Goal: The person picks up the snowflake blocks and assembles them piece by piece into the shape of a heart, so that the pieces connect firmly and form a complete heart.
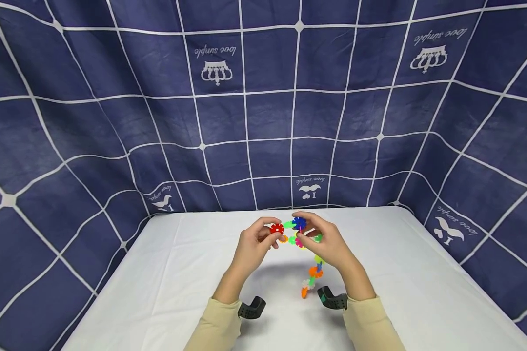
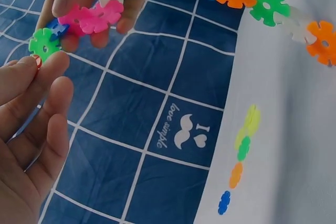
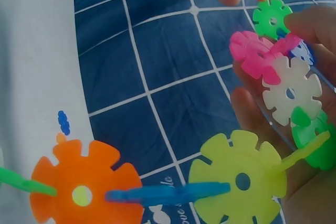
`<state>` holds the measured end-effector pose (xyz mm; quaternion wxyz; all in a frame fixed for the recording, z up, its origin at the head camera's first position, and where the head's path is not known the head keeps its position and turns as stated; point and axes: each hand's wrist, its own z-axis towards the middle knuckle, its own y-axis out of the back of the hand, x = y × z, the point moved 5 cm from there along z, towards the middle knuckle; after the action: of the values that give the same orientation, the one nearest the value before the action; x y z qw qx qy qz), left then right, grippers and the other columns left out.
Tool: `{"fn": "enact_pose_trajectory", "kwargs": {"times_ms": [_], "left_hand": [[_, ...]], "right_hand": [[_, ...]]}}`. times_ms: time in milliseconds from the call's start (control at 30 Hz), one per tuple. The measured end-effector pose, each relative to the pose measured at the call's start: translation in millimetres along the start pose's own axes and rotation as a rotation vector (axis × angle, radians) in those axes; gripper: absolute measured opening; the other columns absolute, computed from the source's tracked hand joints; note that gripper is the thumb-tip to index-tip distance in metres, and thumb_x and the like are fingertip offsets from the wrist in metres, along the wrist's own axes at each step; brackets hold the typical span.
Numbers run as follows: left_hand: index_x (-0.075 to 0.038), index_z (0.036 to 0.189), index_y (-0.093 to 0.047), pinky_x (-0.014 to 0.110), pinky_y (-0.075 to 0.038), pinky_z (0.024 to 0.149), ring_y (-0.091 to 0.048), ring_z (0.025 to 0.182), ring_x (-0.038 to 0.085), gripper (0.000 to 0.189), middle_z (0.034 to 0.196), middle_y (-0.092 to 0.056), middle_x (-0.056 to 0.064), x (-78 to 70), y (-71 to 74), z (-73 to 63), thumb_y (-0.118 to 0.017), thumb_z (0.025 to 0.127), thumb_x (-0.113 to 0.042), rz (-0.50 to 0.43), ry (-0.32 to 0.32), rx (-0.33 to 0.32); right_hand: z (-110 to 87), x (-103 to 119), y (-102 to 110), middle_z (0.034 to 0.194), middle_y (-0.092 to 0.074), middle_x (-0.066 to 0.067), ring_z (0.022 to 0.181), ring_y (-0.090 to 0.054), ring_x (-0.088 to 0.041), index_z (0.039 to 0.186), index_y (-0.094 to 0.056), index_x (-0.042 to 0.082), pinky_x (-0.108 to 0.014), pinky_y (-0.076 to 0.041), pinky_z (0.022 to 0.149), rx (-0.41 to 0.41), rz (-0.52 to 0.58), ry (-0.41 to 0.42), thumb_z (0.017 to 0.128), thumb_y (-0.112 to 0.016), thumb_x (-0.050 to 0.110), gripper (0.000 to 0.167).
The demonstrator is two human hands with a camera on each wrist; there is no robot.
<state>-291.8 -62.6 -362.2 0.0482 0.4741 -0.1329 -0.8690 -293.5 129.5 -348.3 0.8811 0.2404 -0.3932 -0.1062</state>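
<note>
My left hand (image 1: 255,242) pinches a red snowflake disc (image 1: 277,228) between thumb and index finger. The red disc meets a green disc (image 2: 44,44); whether the two are slotted together I cannot tell. Behind the green one come a blue disc (image 1: 299,223) and pink discs (image 2: 97,18), held in the fingers of my right hand (image 1: 327,242). From there a white disc (image 3: 292,92) and more linked discs run on as a chain. Its lower part hangs below my right hand, through a yellow disc (image 3: 239,178) and an orange disc (image 3: 84,182), down to an orange end disc (image 1: 305,292).
Under the hands is a white-covered table (image 1: 193,273). A short row of discs lies on it behind the hands, among them a blue disc (image 2: 224,203) and an orange disc (image 2: 235,175). A navy checked curtain (image 1: 268,117) surrounds the back and sides.
</note>
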Motion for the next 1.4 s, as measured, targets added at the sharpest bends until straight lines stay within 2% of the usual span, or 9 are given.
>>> {"fn": "enact_pose_trajectory", "kwargs": {"times_ms": [200,367,567,933,1167,1400], "left_hand": [[-0.015,0.114,-0.068,0.018,-0.047,0.056,-0.059,0.060,0.005,0.025,0.084,-0.077,0.011,-3.9,2.2,-1.4,-0.071,0.090,-0.008,0.093,-0.089,-0.008],[-0.013,0.115,-0.068,0.019,-0.050,0.058,-0.060,0.061,0.005,0.026,0.085,-0.077,0.014,-5.6,3.1,-2.1,-0.071,0.090,-0.007,0.089,-0.106,0.008],[-0.012,0.114,-0.068,0.019,-0.050,0.057,-0.059,0.061,0.004,0.025,0.084,-0.077,0.011,-6.8,2.5,-2.6,-0.071,0.090,-0.008,0.100,-0.142,0.009],[-0.014,0.113,-0.069,0.021,-0.052,0.057,-0.059,0.059,0.004,0.026,0.080,-0.076,0.008,-8.7,2.1,-3.4,-0.072,0.089,-0.005,0.151,-0.229,0.005],[-0.013,0.112,-0.070,0.020,-0.052,0.054,-0.065,0.061,0.013,0.025,0.083,-0.077,0.009,-11.0,0.9,-5.0,-0.072,0.089,-0.004,0.189,-0.271,0.002],[-0.011,0.111,-0.073,0.018,-0.052,0.055,-0.066,0.062,0.013,0.023,0.087,-0.078,0.007,-16.1,-0.1,-6.0,-0.070,0.090,-0.002,0.155,-0.351,-0.016]], "right_hand": [[-0.5,0,0,0.118,-0.070,-0.002,0.092,-0.068,-0.017,0.132,-0.061,0.018,-0.030,-0.060,0.083,0.028,0.024,0.006,0.090,-0.072,0.007,0.045],[-2.0,2,2,0.118,-0.070,-0.002,0.090,-0.068,-0.013,0.131,-0.061,0.018,-0.031,-0.060,0.083,0.037,0.031,0.012,0.089,-0.072,0.005,0.045],[-2.4,4,4,0.117,-0.070,-0.004,0.088,-0.068,-0.009,0.131,-0.062,0.016,-0.030,-0.060,0.081,0.024,0.033,0.032,0.089,-0.072,0.007,0.044],[-2.2,4,2,0.114,-0.071,-0.001,0.090,-0.069,-0.018,0.131,-0.063,0.018,-0.031,-0.060,0.081,0.036,0.025,0.012,0.091,-0.072,0.010,0.042],[-0.8,8,3,0.098,-0.074,0.000,0.081,-0.068,-0.009,0.119,-0.067,0.016,-0.027,-0.060,0.080,-0.011,-0.003,0.026,0.091,-0.073,0.013,0.029],[-0.2,15,4,0.104,-0.075,-0.001,0.084,-0.070,-0.009,0.111,-0.071,0.015,-0.027,-0.060,0.075,-0.026,0.023,0.061,0.086,-0.077,0.012,0.025]]}}
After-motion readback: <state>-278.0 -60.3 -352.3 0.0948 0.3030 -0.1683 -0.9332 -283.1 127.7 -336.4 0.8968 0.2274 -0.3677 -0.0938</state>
